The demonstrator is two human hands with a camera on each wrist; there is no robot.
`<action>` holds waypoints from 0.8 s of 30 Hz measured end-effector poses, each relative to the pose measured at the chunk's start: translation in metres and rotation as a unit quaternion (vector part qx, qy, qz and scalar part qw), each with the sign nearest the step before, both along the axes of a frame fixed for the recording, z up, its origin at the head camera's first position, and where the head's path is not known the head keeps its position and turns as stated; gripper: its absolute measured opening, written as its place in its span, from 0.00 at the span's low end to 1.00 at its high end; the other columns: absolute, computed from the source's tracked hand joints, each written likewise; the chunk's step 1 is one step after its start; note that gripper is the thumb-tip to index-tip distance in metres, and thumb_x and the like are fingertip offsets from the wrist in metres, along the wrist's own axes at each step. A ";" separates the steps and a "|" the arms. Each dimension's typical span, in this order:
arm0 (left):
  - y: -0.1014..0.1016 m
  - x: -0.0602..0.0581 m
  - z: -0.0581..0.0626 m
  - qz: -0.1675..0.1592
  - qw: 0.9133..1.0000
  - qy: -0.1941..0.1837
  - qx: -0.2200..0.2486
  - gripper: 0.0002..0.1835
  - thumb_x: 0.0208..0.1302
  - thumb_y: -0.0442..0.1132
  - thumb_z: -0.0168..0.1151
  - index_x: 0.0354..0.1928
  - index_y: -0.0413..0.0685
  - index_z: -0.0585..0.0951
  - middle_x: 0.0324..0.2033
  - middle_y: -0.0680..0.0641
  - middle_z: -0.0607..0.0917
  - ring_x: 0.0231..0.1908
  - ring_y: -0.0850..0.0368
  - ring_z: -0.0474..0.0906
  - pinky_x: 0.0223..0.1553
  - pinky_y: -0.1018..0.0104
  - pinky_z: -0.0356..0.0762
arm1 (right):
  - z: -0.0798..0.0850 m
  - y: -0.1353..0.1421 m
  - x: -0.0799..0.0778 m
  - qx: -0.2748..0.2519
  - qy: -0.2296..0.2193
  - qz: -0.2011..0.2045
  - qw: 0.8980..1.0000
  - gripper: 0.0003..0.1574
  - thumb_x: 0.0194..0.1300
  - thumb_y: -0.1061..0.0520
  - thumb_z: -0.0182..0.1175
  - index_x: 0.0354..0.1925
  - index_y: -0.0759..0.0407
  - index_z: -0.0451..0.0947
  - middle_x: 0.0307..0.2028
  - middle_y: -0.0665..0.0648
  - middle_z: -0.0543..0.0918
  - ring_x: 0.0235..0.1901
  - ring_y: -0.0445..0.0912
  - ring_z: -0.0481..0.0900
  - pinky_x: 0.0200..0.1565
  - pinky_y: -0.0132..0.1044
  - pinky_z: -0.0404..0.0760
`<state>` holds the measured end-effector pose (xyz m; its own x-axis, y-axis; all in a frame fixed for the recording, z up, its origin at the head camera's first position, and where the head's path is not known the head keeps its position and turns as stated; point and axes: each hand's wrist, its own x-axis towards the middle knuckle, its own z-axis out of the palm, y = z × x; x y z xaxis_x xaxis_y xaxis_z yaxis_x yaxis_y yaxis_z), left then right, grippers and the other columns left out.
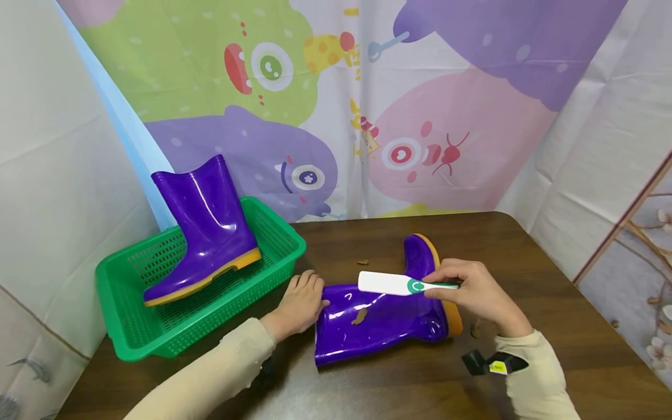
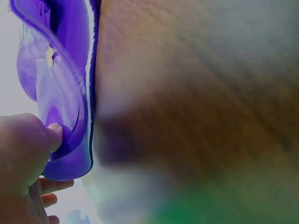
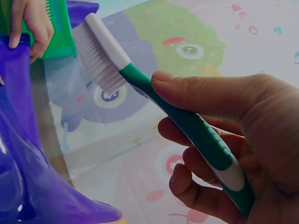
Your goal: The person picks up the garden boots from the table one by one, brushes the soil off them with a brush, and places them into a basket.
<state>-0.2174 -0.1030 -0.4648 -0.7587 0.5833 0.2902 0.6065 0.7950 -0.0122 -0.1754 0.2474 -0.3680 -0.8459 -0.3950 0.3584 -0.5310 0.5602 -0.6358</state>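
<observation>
A purple rain boot [image 1: 388, 324] with a yellow sole lies on its side on the table. My left hand [image 1: 299, 306] holds it at the top rim; in the left wrist view the thumb [image 2: 55, 135] presses the rim and the fingers reach past the far side. On the boot's shaft sits a brown smear [image 1: 359, 316]. Over the boot, my right hand [image 1: 478, 291] grips a scrubbing brush [image 3: 173, 107] by its green and white handle. The brush's white bristles [image 3: 96, 60] show in the right wrist view, apart from the boot.
At the left, a green plastic basket [image 1: 118, 344] holds a second purple boot [image 1: 210, 227], standing with its toe to the left. Brown bits [image 1: 363, 262] lie on the wooden table [image 1: 525, 251]. A cartoon-printed cloth [image 1: 352, 175] hangs behind the table.
</observation>
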 end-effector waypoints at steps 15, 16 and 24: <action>0.005 -0.006 0.045 -0.026 0.991 -0.104 0.078 0.13 0.70 0.42 0.62 0.42 0.39 0.74 0.31 0.46 0.80 0.41 0.47 0.76 0.45 0.54 0.74 | 0.009 0.013 0.004 -0.025 0.020 -0.013 0.999 0.09 0.55 0.59 0.75 0.37 0.50 0.90 0.24 0.46 0.77 0.21 0.41 0.68 0.22 0.31 0.69; 0.005 -0.006 0.048 -0.033 0.988 -0.123 0.089 0.13 0.70 0.42 0.62 0.42 0.39 0.73 0.29 0.47 0.80 0.36 0.49 0.76 0.40 0.57 0.75 | 0.009 0.013 0.004 -0.024 0.022 -0.015 0.999 0.09 0.55 0.59 0.75 0.37 0.49 0.90 0.24 0.46 0.77 0.21 0.41 0.68 0.22 0.31 0.68; 0.006 -0.011 0.066 -0.019 0.937 -0.291 0.192 0.12 0.72 0.41 0.60 0.41 0.39 0.72 0.23 0.51 0.73 0.23 0.61 0.66 0.25 0.69 0.66 | 0.012 0.019 0.006 -0.030 0.024 -0.023 0.999 0.10 0.56 0.60 0.75 0.37 0.49 0.89 0.26 0.46 0.79 0.24 0.41 0.71 0.24 0.32 0.71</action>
<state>-0.2280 -0.0970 -0.3993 -0.8349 0.5496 0.0282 0.4494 0.6513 0.6114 -0.1689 0.2663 -0.3556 -0.8436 -0.3330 0.4213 -0.5368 0.5465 -0.6428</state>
